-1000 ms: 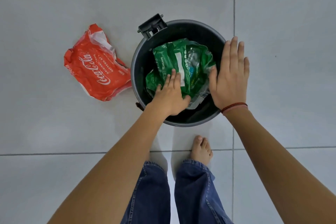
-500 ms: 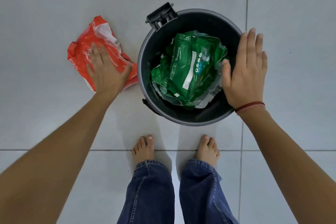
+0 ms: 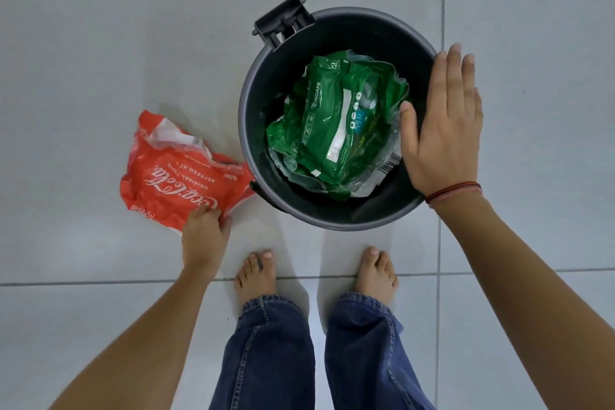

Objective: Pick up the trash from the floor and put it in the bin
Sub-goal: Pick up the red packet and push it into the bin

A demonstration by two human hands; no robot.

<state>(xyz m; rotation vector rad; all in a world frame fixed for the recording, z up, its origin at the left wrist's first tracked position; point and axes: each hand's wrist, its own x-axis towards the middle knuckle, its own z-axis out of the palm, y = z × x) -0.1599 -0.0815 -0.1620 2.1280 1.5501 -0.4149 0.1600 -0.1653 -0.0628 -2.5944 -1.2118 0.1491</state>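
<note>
Trash here means two crumpled wrappers. One, a green wrapper with white print, lies inside the bin, filling most of its opening and resting below the rim. The other, a red wrapper with white script lettering, lies on the floor just left of the bin, its right corner touching or nearly touching the bin's wall.

The left hand pinches the near edge of the red wrapper, fingers curled over the top of the plastic with the thumb at its right; whether any part of the wrapper is off the tiles cannot be told. The right hand is flat and spread, fingers straight and together, palm down over the bin's right rim, holding nothing. Its thumb reaches inward to the edge of the green wrapper; whether it touches cannot be told. A red cord circles that wrist.

The bin is dark, round and open-topped, with a hinge bracket jutting from its far-left rim. It stands on pale grey floor tiles with thin dark grout lines. Two bare feet stand side by side just in front of the bin, below blue jeans, the left foot near the left hand, the right foot under the bin's near rim.
</note>
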